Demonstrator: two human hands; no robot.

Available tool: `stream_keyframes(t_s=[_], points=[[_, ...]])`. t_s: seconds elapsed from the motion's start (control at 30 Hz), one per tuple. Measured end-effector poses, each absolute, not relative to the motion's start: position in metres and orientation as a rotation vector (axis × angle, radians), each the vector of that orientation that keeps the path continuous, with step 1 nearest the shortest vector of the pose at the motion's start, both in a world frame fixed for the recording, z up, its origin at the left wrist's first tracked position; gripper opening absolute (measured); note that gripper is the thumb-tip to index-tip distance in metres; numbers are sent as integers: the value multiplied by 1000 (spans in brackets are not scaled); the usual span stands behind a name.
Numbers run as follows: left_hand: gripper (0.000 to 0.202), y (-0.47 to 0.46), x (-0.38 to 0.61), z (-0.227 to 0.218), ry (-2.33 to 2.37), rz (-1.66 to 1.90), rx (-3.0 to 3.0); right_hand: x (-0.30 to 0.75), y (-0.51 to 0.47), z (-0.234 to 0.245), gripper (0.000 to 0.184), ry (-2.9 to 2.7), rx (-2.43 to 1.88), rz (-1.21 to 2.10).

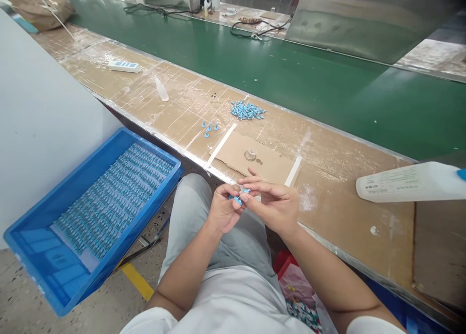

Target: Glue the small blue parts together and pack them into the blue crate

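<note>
Above my lap, at the table's front edge, my two hands are close together. My left hand point(223, 210) is closed, its thumb and fingers pinching a small blue plastic piece point(238, 200). Meeting it from the other side, my right hand point(278, 200) pinches another small blue part point(246, 191) between thumb and index finger, with its other fingers stretched out. The fingers partly cover both pieces, and I cannot tell whether they are joined. Beyond my hands, a small round whitish cap point(250, 154) sits on a flat cardboard sheet point(229, 155).
A heap of blue parts point(247, 110) and several upright blue pieces point(208, 127) are on the table. A blue tray point(40, 288) with rows of pieces stands left. A small bottle point(161, 89), a large white bottle point(400, 181) and a green conveyor belt point(309, 81) are also there.
</note>
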State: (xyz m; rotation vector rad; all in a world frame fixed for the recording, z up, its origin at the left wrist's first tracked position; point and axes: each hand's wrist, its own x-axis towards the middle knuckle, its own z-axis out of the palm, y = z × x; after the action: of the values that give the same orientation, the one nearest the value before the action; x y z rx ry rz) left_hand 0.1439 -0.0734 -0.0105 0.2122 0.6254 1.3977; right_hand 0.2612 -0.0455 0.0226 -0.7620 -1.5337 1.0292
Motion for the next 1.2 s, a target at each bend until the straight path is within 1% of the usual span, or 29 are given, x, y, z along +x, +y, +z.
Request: stream_keyframes(t_s=[0.13,0.27,0.37,0.43,0.53,0.6,0.83,1.03,1.2], points=[[48,-77,143,-8,618,1425,263,259,-49,30,13,-1527,-704,1073],[53,-80,144,-4,623,1433,229,254,-51,32,6,-1492,-683,1126],[55,-82,144,-1,591,1391,224,249,-54,31,8,-1460,-672,1154],[56,-83,144,0,563,1369,206,246,-57,32,17,-1413,-672,1180],[56,-85,143,2,526,1367,176,243,-60,36,38,-1343,-689,1220],[54,-87,143,3,500,1380,173,242,-61,39,44,-1328,-694,1238],[53,-89,145,1,521,1418,201,242,-65,39,39,-1335,-698,1244],[51,-89,144,3,510,1473,245,238,-66,39,37,-1333,-606,1237],[52,-89,143,4,469,1438,205,237,-67,41,35,-1320,-597,1251]])
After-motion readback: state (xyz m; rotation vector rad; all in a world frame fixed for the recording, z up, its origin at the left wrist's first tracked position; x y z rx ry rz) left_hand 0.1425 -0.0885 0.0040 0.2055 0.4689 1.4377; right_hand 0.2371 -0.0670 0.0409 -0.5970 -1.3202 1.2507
